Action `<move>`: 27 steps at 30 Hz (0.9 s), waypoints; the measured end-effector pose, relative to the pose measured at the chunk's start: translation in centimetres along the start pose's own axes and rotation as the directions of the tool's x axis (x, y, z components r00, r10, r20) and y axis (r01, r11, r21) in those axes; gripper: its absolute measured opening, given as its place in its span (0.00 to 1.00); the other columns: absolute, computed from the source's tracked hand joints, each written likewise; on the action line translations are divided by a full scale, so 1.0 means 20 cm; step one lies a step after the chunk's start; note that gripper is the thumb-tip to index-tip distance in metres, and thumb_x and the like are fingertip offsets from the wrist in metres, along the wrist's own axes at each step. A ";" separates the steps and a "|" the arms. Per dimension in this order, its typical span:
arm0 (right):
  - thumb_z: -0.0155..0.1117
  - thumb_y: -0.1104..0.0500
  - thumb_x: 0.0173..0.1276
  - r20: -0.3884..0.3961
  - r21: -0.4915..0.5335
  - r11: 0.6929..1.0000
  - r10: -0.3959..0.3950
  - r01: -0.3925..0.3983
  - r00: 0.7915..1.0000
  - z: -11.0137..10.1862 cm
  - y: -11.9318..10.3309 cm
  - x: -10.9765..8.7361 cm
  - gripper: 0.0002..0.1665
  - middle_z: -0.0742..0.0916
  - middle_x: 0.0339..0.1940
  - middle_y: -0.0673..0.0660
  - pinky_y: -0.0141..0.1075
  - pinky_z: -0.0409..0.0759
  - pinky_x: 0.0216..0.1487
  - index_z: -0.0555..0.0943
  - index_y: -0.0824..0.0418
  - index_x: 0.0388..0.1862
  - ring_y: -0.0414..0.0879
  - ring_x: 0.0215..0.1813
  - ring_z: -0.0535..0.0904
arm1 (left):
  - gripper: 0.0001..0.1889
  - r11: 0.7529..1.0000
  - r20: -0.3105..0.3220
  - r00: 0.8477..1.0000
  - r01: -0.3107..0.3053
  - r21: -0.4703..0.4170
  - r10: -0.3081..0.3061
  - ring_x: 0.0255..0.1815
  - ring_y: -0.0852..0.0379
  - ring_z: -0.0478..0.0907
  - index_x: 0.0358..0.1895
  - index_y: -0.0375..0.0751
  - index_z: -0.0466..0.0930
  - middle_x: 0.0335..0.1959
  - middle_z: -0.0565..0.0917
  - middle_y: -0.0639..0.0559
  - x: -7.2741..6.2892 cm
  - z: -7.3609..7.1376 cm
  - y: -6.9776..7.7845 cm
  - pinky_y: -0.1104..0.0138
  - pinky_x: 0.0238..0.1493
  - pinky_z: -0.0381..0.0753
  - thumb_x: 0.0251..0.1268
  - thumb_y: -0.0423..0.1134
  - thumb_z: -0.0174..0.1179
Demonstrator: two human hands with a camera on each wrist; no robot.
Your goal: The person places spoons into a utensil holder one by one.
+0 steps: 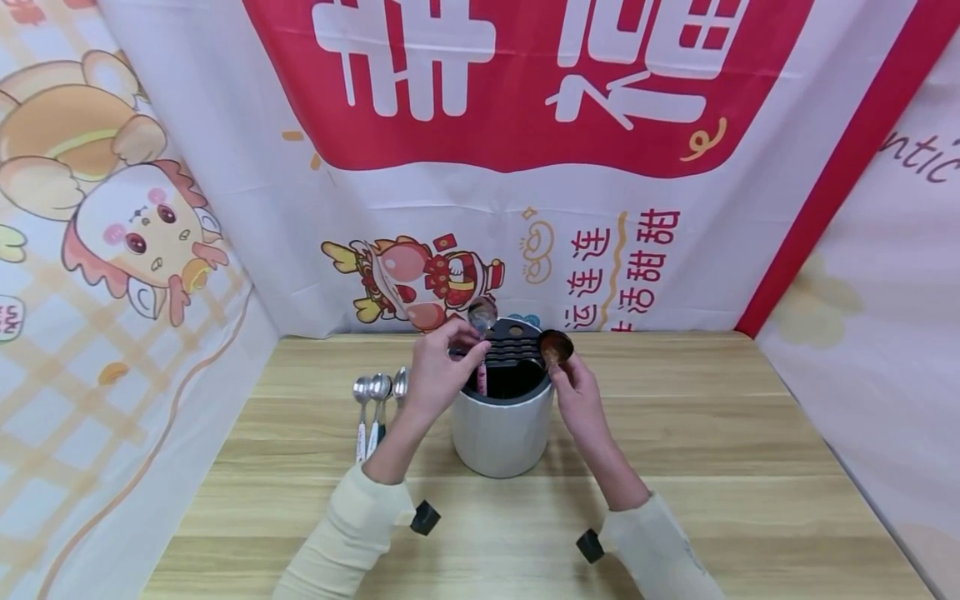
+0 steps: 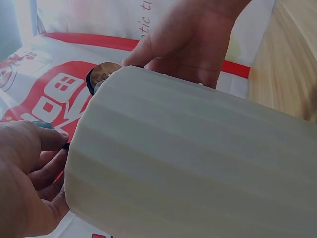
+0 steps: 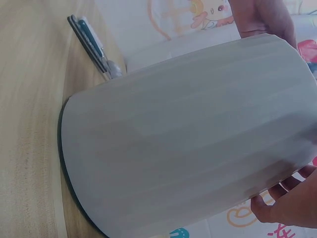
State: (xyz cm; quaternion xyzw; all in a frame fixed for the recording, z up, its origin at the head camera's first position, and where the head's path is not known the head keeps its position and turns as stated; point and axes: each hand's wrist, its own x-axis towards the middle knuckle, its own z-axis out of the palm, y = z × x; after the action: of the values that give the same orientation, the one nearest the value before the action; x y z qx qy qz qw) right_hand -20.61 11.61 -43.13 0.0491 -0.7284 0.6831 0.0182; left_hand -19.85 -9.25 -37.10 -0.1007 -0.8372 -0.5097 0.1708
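A pale ribbed utensil holder (image 1: 500, 433) with a black slotted insert (image 1: 513, 352) stands upright on the table. My left hand (image 1: 442, 367) pinches a metal spoon (image 1: 482, 313) near its neck, bowl up, its pink patterned handle reaching down into the holder's opening. At the right rim, my right hand (image 1: 579, 396) holds a second spoon (image 1: 556, 346) just under its shiny, brownish-reflecting bowl; its handle is hidden. In the left wrist view the holder's wall covers most of the frame, with my left hand (image 2: 29, 178) by its rim.
Several spoons (image 1: 379, 387) with printed handles lie on the wooden table (image 1: 697, 433) left of the holder, partly behind my left forearm. Printed cloth (image 1: 480, 192) hangs behind the table and along both sides. Small black blocks (image 1: 425, 517) sit by both cuffs.
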 end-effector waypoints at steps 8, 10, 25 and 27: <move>0.45 0.62 0.80 0.000 0.002 1.000 0.026 -0.026 1.000 0.00 0.00 0.00 0.25 0.74 0.72 0.62 0.51 0.64 0.78 0.68 0.61 0.73 0.53 0.73 0.68 | 0.06 0.999 0.015 0.999 -0.041 0.003 0.041 0.38 0.55 0.84 0.43 0.43 0.85 0.39 0.88 0.48 -0.01 0.00 -0.01 0.68 0.39 0.88 0.64 0.35 0.67; 0.45 0.64 0.78 -0.017 -0.001 1.000 0.011 -0.011 1.000 0.01 0.00 0.00 0.24 0.76 0.70 0.63 0.49 0.67 0.76 0.69 0.62 0.71 0.51 0.71 0.70 | 0.05 0.998 0.024 0.998 -0.060 0.019 0.060 0.37 0.55 0.83 0.42 0.43 0.85 0.38 0.88 0.48 -0.01 0.00 -0.01 0.68 0.39 0.88 0.64 0.34 0.67; 0.46 0.66 0.77 -0.026 0.007 1.000 0.000 0.000 1.000 0.01 0.00 -0.01 0.24 0.77 0.68 0.64 0.49 0.68 0.76 0.70 0.63 0.70 0.52 0.68 0.71 | 0.08 0.991 0.089 0.991 -0.110 0.081 0.102 0.39 0.58 0.83 0.43 0.44 0.84 0.38 0.87 0.51 -0.02 -0.03 0.00 0.68 0.41 0.88 0.66 0.42 0.66; 0.46 0.67 0.76 -0.041 0.001 1.000 -0.017 0.017 0.999 0.01 0.00 -0.01 0.23 0.78 0.67 0.65 0.47 0.69 0.74 0.72 0.65 0.68 0.51 0.66 0.72 | 0.09 0.992 0.082 0.992 -0.102 0.068 0.096 0.41 0.56 0.82 0.44 0.44 0.83 0.39 0.87 0.51 -0.03 -0.05 0.00 0.66 0.42 0.89 0.68 0.44 0.64</move>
State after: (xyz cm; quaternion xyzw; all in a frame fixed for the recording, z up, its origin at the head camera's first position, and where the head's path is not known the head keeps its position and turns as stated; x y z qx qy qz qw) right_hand -20.44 11.34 -43.19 0.0415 -0.7269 0.6844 0.0389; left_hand -19.22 -10.19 -36.93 -0.1558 -0.8551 -0.4656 0.1663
